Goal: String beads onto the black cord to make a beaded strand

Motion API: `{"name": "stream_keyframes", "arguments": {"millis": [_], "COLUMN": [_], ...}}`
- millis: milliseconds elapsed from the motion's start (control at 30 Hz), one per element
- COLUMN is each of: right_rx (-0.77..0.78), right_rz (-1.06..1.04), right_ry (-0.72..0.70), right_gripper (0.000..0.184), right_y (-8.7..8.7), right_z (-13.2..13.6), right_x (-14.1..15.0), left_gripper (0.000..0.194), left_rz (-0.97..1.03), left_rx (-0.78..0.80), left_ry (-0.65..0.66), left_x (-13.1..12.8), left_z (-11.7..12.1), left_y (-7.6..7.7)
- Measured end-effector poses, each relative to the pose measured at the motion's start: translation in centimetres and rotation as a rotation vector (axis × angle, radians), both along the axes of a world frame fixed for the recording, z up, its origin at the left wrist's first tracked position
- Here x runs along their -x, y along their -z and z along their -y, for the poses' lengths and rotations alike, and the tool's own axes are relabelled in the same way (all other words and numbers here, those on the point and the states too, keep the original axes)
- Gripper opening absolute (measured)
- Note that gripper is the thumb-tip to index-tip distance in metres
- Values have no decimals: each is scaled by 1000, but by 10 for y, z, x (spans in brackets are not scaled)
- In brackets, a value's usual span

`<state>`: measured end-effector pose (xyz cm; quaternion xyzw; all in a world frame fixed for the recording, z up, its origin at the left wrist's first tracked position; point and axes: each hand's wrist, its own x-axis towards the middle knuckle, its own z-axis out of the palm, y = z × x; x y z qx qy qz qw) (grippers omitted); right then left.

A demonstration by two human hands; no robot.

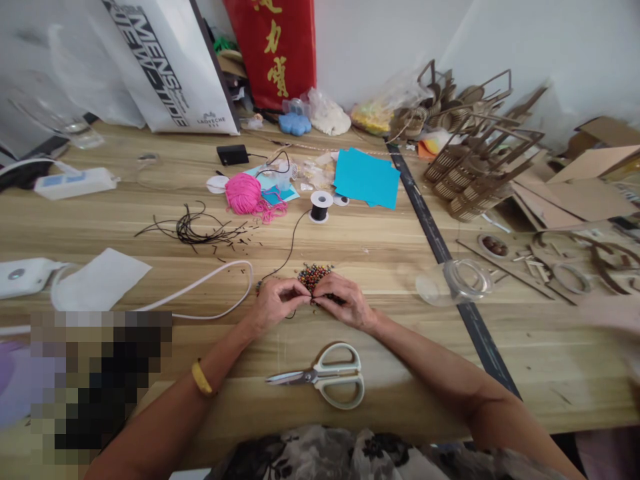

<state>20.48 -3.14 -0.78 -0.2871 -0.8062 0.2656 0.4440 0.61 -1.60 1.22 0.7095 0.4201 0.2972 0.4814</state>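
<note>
My left hand (276, 301) and my right hand (341, 298) meet fingertip to fingertip on the wooden table (350, 247), both pinched closed. They rest at the near edge of a small pile of dark and coloured beads (313, 273). A thin black cord (290, 243) runs from my left fingers back to a black thread spool (320, 205). My left hand appears to pinch that cord; what the right fingers pinch is too small to name. A gold bangle (201, 378) is on my left wrist.
White-handled scissors (330, 375) lie just in front of my hands. A pink yarn ball (245, 194), cut black cord scraps (193, 229), blue paper (366, 177), a white cable (210, 283), a clear plastic lid (453, 283) and laser-cut wooden pieces (475, 167) surround them.
</note>
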Motion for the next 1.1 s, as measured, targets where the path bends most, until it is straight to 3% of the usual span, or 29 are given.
{"name": "stream_keyframes", "arguments": {"millis": [300,733,1100], "right_rx": [6,-253,-269], "right_rz": [10,126,143], "right_ry": [-4,46,53], "right_gripper": [11,10,11], "right_y": [1,-2,0], "right_z": [0,4,4], "right_x": [0,-2,-2], "left_gripper": [13,19,16], "left_rz": [8,70,51], "left_rx": [15,-22,-22], "left_ry": [0,89,109], "left_x": [0,1,1], "left_z": [0,0,0], "left_y": [0,-1,2]}}
